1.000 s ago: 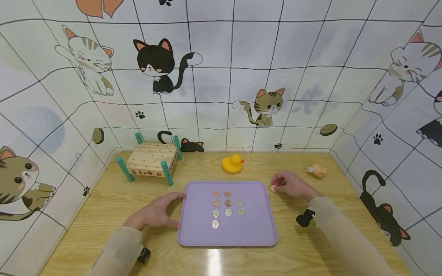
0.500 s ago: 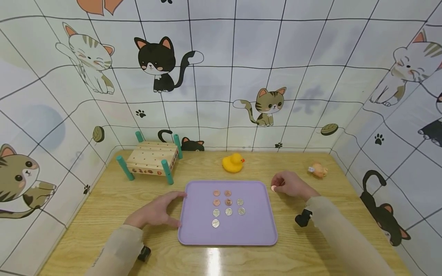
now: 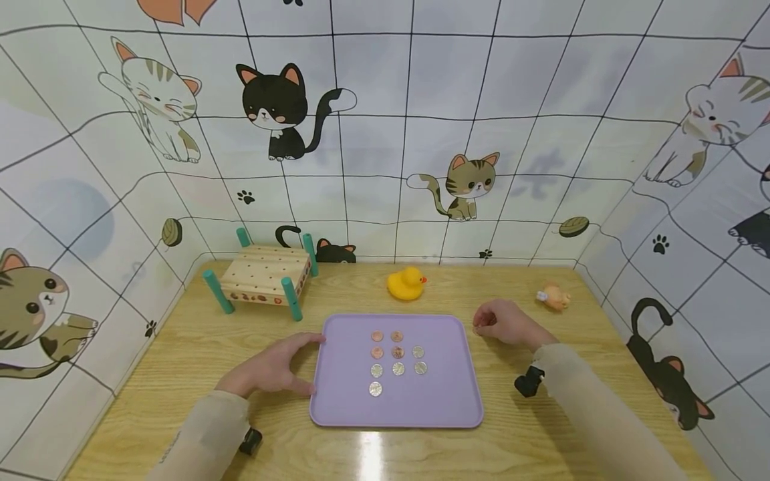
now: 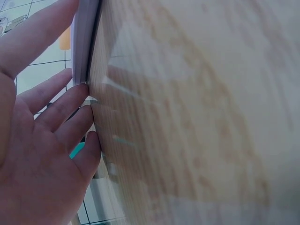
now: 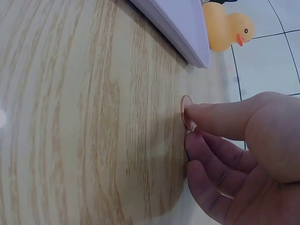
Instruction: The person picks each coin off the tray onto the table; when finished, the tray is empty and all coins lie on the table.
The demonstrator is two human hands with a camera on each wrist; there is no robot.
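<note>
A lilac tray [image 3: 445, 394] lies on the wooden table with several copper coins [image 3: 377, 336] and several silver coins [image 3: 375, 389] in loose rows on it. At its left edge rests my left hand [image 3: 273, 366], thumb and fingers spread, fingertips touching the rim; the left wrist view shows these fingers extended along the tray's side. Right of the tray, my right hand [image 3: 506, 322] pinches a copper coin [image 5: 184, 106] between thumb and fingers. That coin stands on edge at the table surface in the right wrist view; in the head view the fingers mostly hide it.
Behind the tray sits a yellow rubber duck [image 3: 406, 284]. A small wooden toy bed [image 3: 267, 270] with green posts stands at the back left. Toward the back right lies a small orange-tan figure [image 3: 553, 296]. Cat-printed sheets enclose the table [image 3: 421, 454] at the back and sides.
At the right hand, the coin's face has turned out of sight in the head view. Both hands stay nearly in place, and the coins on the tray have not moved.
</note>
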